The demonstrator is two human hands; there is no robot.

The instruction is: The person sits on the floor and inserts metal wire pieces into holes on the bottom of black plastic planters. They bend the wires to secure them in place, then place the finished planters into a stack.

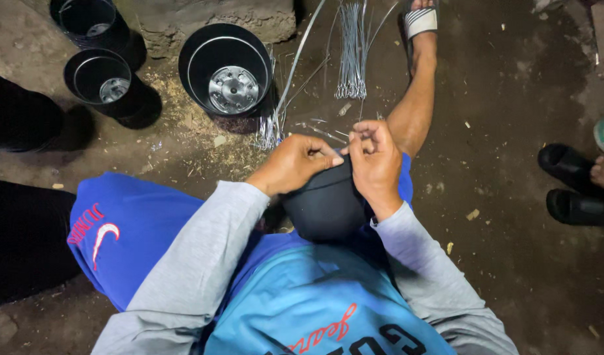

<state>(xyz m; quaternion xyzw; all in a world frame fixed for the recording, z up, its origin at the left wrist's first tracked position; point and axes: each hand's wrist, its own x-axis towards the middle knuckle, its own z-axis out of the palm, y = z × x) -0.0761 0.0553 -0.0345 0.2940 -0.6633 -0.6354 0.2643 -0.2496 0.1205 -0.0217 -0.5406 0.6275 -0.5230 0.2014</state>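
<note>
A black plastic pot (pixel 325 204) rests on my lap, its rim turned away from me. My left hand (pixel 295 163) grips the pot's upper left edge with the fingers curled over it. My right hand (pixel 375 160) sits on the upper right edge and pinches a thin metal wire (pixel 346 150) between thumb and fingers. Both hands meet over the rim, fingertips almost touching. The far side of the pot is hidden behind my hands.
Three open black pots (pixel 226 69) (pixel 103 80) (pixel 88 18) stand on the dirt at the upper left. A bundle of cut wires (pixel 352 49) lies ahead beside my outstretched leg (pixel 417 98). Loose wires (pixel 295 72) lie beside the big pot. Another person's sandalled feet (pixel 574 184) are at the right.
</note>
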